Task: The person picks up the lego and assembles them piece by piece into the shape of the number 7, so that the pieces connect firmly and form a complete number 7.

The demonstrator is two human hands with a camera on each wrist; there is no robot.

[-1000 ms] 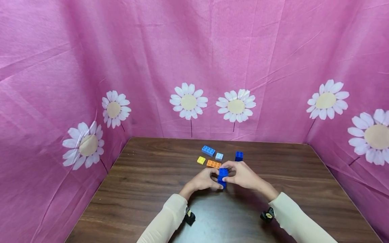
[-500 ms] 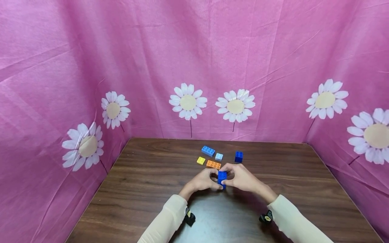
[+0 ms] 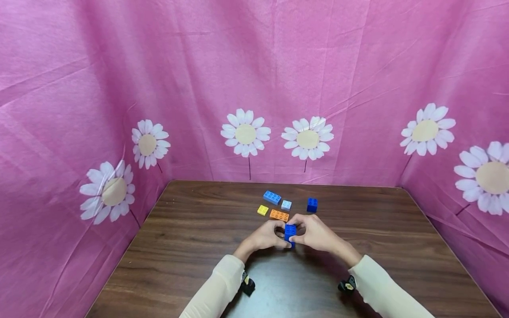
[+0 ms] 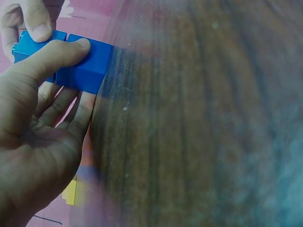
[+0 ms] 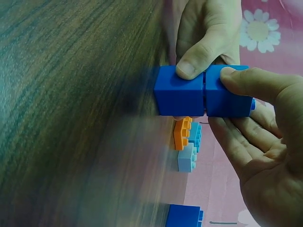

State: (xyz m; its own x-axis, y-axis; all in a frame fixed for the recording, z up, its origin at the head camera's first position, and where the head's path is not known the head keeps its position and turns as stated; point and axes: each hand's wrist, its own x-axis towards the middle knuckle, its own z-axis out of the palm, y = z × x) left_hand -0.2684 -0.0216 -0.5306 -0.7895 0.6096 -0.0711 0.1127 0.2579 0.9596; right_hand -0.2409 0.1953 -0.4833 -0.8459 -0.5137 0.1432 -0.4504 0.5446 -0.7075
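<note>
Two dark blue toy building bricks stand one above the other on the table in front of me. My left hand (image 3: 264, 236) grips the lower blue brick (image 5: 177, 99), its thumb on the near side. The upper blue brick (image 3: 290, 230) is pinched between thumb and fingers of my right hand (image 3: 318, 232). Both wrist views show the two bricks lined up, with only a thin seam between them; whether they are fully pressed together I cannot tell. Studs show on the upper brick's top.
Just beyond my hands lie an orange brick (image 3: 279, 215), a yellow brick (image 3: 262, 210), a pale blue brick (image 3: 286, 205) and a longer mid-blue brick (image 3: 272, 197). Another dark blue brick (image 3: 312, 205) stands to their right. A pink curtain (image 3: 207, 88) surrounds the wooden table (image 3: 191, 229).
My right hand has lowered the upper blue brick slightly, so less of the lower one shows in the head view. The left hand has stayed nearly still.
</note>
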